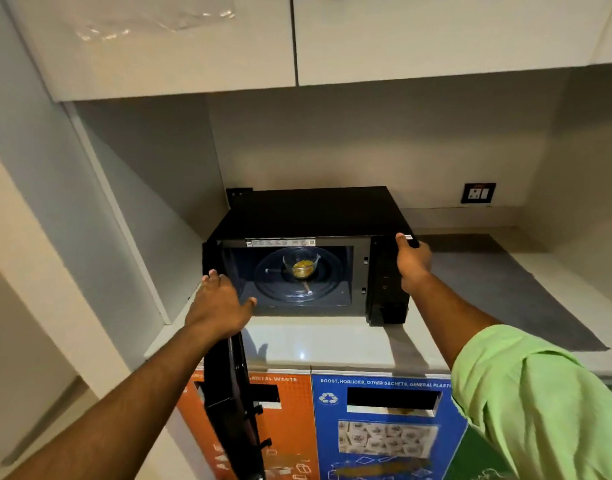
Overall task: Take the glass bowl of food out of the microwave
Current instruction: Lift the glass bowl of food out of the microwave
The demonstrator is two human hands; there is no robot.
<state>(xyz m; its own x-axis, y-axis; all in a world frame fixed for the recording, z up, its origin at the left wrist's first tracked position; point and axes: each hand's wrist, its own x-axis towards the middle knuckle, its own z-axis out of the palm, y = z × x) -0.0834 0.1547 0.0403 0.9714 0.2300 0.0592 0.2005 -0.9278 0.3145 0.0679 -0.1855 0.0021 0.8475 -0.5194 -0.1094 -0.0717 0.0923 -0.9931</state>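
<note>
A black microwave stands on the pale counter with its door swung wide open toward me at the left. Inside, a small glass bowl with yellow food sits on the round glass turntable. My left hand rests with spread fingers on the top edge of the open door, at the cavity's left front corner. My right hand presses against the microwave's top right front corner, thumb on the upper edge. Neither hand touches the bowl.
A grey mat covers the counter to the right of the microwave. A wall socket is at the back right. Cupboards hang overhead. Orange and blue waste bins stand below the counter. A wall panel closes the left side.
</note>
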